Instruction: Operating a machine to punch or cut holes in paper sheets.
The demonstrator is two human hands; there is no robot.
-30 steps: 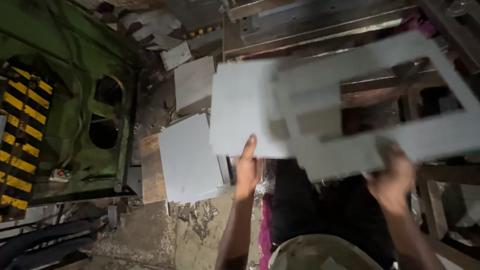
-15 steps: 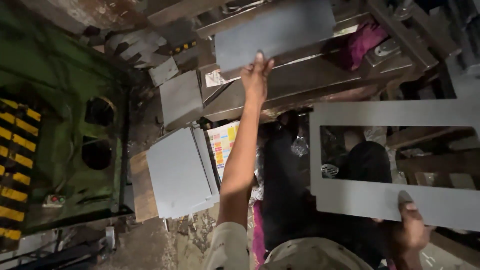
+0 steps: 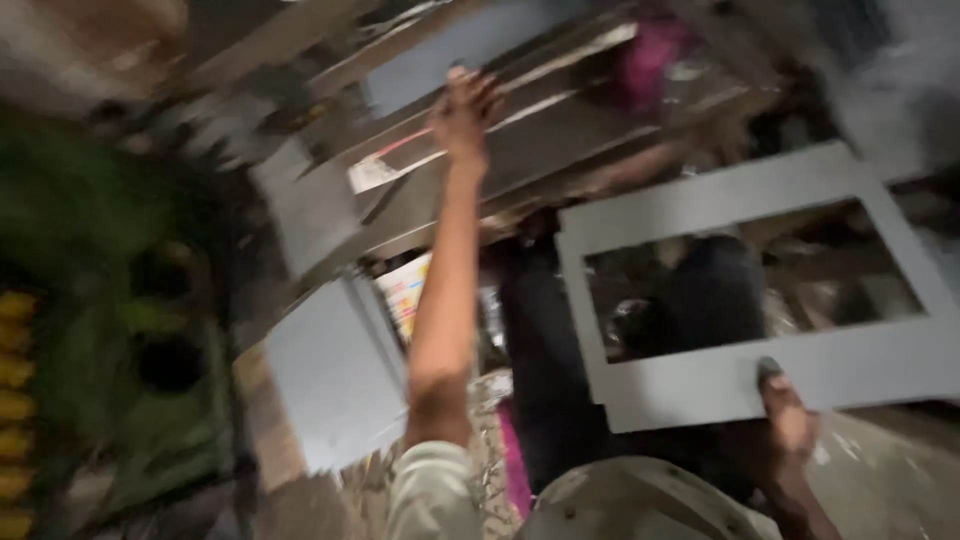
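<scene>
head-worn view, looking down, close, blurred

frame (image 3: pixel 760 385) pale grey | machine (image 3: pixel 110 330) green, yellow stripes | cloth (image 3: pixel 648 60) pink

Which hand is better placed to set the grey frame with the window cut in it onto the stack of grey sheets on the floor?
Probably the right hand: it already holds the grey cut-out frame by its lower edge. The left hand reaches away to a grey panel above the bench, though the stack of grey sheets lies on the left.
</scene>
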